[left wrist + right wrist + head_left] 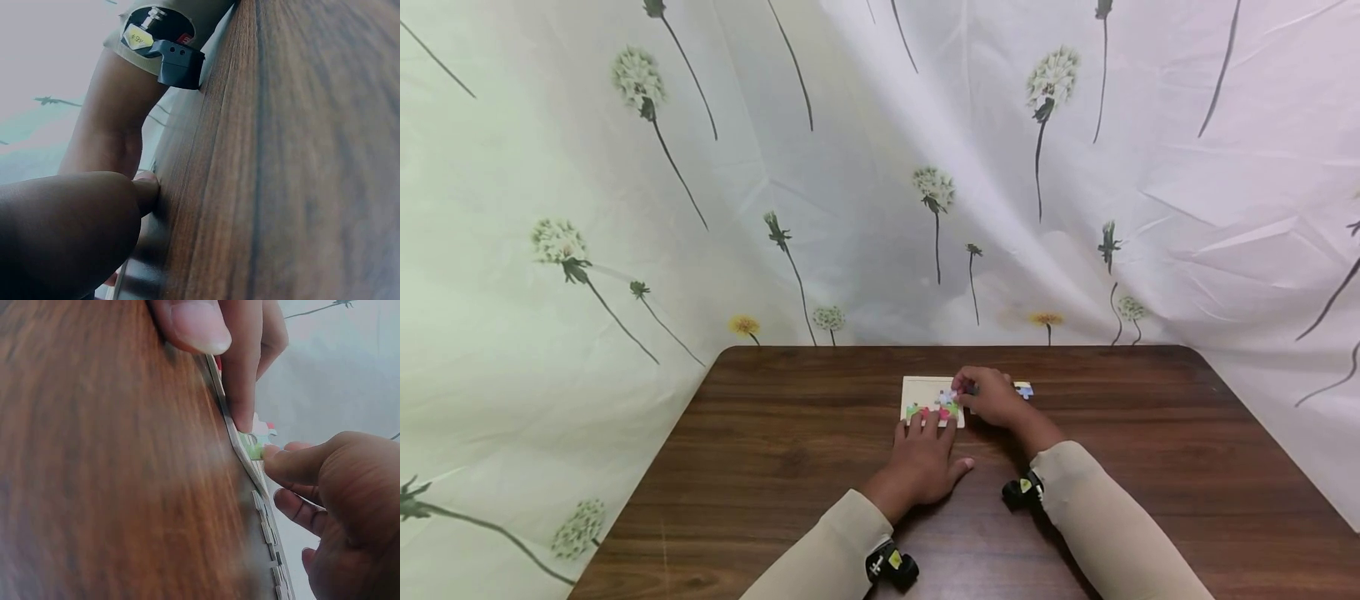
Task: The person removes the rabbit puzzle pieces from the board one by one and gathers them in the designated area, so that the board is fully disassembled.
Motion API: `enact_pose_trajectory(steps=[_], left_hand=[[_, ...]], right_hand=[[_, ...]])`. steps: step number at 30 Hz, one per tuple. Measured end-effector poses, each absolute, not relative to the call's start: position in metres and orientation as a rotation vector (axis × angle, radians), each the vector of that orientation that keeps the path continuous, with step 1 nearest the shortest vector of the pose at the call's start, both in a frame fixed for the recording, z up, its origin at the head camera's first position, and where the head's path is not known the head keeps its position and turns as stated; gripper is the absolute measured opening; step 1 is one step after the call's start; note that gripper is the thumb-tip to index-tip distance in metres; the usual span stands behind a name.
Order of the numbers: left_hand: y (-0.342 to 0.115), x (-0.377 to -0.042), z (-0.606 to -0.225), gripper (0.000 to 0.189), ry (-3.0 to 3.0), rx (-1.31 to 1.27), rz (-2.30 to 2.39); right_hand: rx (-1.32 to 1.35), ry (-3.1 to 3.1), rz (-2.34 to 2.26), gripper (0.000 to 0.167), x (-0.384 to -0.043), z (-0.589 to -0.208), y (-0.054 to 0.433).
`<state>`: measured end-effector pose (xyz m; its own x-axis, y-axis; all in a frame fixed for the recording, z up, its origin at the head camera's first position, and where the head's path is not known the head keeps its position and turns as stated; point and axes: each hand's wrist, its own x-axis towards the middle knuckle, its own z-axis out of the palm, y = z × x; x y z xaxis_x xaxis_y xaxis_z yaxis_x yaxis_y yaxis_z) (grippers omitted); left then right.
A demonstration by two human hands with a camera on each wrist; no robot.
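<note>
A pale puzzle board (919, 387) lies near the far side of the table, with colourful pieces fitted along its near and right parts. My left hand (922, 465) rests flat at its near edge, the fingertips on the pieces and the thumb spread to the right. At the board's right side my right hand (994, 400) pinches a puzzle piece between thumb and fingers, mostly hidden by them. The right wrist view shows the right thumb right at a green piece (255, 450), with a left finger (241, 381) pressing down close beside it.
Loose puzzle pieces (1024, 389) lie to the right of the board, partly behind my right hand. In the right wrist view several flat pieces (265, 522) lie in a row on the wood. The brown table (760, 467) ends at a curtain (850, 208) printed with dandelions.
</note>
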<state>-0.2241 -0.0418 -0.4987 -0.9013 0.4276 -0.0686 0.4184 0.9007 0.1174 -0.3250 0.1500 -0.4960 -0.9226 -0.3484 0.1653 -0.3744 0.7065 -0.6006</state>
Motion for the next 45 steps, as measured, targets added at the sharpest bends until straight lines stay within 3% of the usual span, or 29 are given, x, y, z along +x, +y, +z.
enact_pose_trajectory(steps=[20, 34, 45], left_hand=[[-0.042, -0.223, -0.501, 0.075, 2.985, 0.672, 0.137], [-0.041, -0.224, -0.497, 0.075, 2.995, 0.658, 0.123], [-0.041, -0.224, -0.5, 0.078, 2.969, 0.651, 0.14]], right_hand=[[0.658, -2.759, 1.141, 0.011, -0.324, -0.499, 0.152], [0.601, -2.735, 1.274, 0.003, -0.325, -0.496, 0.146], [0.61, -2.698, 1.265, 0.005, -0.325, -0.497, 0.158]])
